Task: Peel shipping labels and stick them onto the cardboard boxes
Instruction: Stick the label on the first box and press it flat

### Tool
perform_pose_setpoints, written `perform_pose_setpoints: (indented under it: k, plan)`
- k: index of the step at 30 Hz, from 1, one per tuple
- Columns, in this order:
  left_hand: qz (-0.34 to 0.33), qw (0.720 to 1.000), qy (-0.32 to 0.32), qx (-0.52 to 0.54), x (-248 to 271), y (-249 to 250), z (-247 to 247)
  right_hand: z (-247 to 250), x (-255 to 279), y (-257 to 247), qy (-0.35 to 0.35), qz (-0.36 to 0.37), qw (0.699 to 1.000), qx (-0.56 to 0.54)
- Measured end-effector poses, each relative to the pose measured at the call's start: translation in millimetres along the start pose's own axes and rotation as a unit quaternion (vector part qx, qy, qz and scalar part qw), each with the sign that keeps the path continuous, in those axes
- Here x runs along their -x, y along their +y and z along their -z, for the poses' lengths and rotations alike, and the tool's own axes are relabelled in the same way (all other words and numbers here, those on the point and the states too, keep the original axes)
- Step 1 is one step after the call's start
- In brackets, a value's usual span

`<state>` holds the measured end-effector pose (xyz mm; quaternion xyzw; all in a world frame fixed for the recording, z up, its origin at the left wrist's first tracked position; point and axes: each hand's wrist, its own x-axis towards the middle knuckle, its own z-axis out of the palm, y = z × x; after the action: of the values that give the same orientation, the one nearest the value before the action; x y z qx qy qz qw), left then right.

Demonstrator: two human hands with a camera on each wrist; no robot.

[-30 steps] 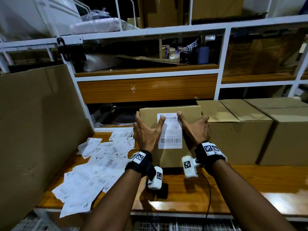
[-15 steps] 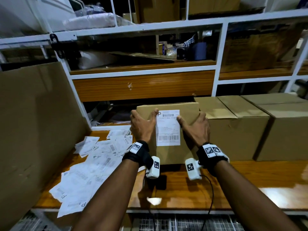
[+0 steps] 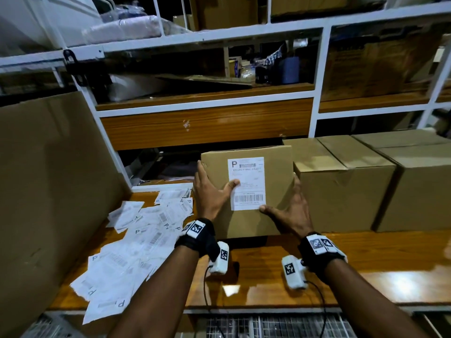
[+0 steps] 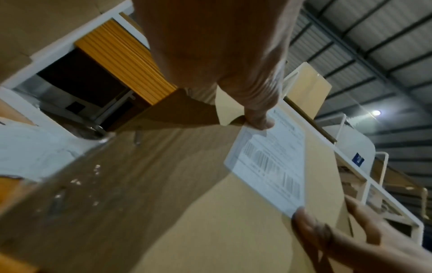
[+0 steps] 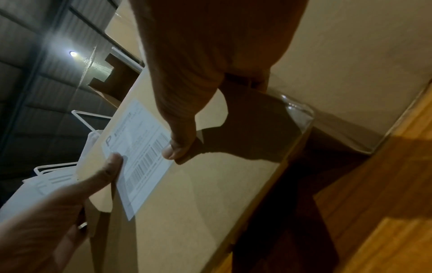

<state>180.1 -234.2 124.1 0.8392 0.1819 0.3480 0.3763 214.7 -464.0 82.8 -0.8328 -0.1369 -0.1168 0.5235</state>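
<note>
The shipping label [image 3: 246, 183] lies flat on the near face of a cardboard box [image 3: 275, 215] that stands on the wooden surface [image 3: 366, 259]; its small print is too blurred to read, apart from a large "P" and the barcodes. The box's far sides and its base edge behind the wrists are hidden. The left hand [image 3: 210, 193] lies spread against the box's left side, its thumb pressing the label's left edge about midway down. The right hand [image 3: 290, 211] is spread along the right side, thumb tip touching the label's lower right corner; its other fingers seem to wrap the box's right edge, though the wrist view is too dark to be sure. Just beside the box on the right stand two more closed boxes [image 3: 341, 186]. Loose labels [image 3: 136, 240] are scattered on the surface to the left, next to a large cardboard sheet [image 3: 48, 191] that is cut off by the frame. Behind rise white-framed shelves [image 3: 219, 30] with dim clutter.
</note>
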Motion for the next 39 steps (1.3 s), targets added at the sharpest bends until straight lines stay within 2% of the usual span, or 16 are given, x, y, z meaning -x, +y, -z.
perform_pose_setpoints:
  k: [3,6,10,14,19,24,29,35,39]
  plan:
    - [-0.03,0.999,-0.03,-0.026,7.5,-10.0,-0.4,0.8,2.4,1.8,0.0,0.007,1.0,-0.023]
    - [-0.044,0.993,-0.099,-0.051,12.4,-23.2,2.4,0.1,6.8,6.6,0.002,0.016,0.999,-0.041]
    - [-0.064,0.987,-0.14,-0.054,23.8,-41.6,0.9,-7.0,14.5,18.7,-0.006,-0.029,0.997,-0.064]
    - [-0.063,0.987,-0.137,-0.053,32.6,-47.9,-6.6,-11.8,21.1,28.7,-0.016,-0.079,0.996,-0.033]
    - [-0.052,0.987,-0.142,-0.056,50.9,-56.5,-16.7,-13.5,24.8,36.6,-0.03,-0.095,0.995,-0.031]
    - [-0.064,0.99,-0.115,-0.047,66.4,-67.6,-19.5,-12.0,25.3,35.2,-0.037,-0.096,0.992,-0.071]
    - [-0.027,0.995,-0.092,-0.023,70.7,-61.2,-20.3,-9.9,23.9,30.9,-0.044,-0.107,0.992,-0.042]
    - [0.023,0.998,-0.055,-0.036,73.5,-52.8,-29.8,-20.4,23.2,24.1,-0.003,-0.156,0.988,-0.009]
    - [0.028,0.998,-0.059,-0.025,72.0,-55.2,-28.7,-21.6,16.0,29.8,-0.032,-0.171,0.985,0.006]
